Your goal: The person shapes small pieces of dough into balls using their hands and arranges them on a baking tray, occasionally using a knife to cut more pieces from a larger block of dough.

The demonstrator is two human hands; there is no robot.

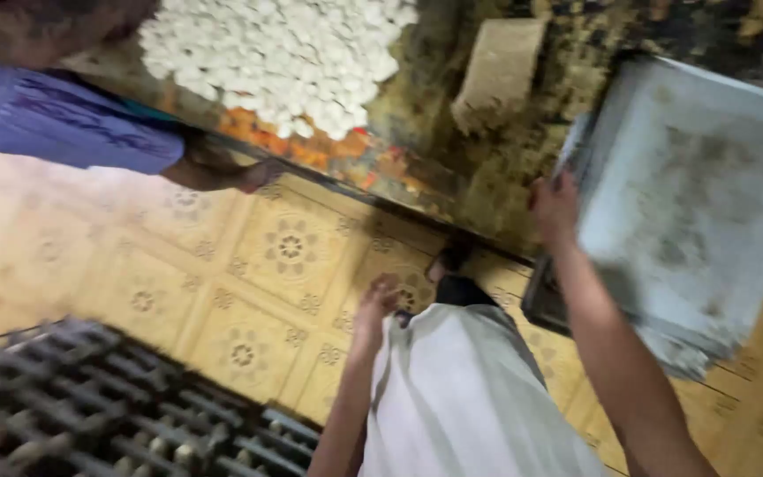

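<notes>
The right hand grips the left edge of a grey flat tray, fingers curled around its rim, holding it tilted above the patterned floor. The left hand hangs loosely curled beside the white garment, holding nothing. A heap of white cocoons lies well apart, beyond another person's arm.

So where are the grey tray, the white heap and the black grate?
grey tray (699, 194), head view, dusty flat face.
white heap (280, 57), head view, middle of pile.
black grate (90, 397), head view, its bars.
</notes>
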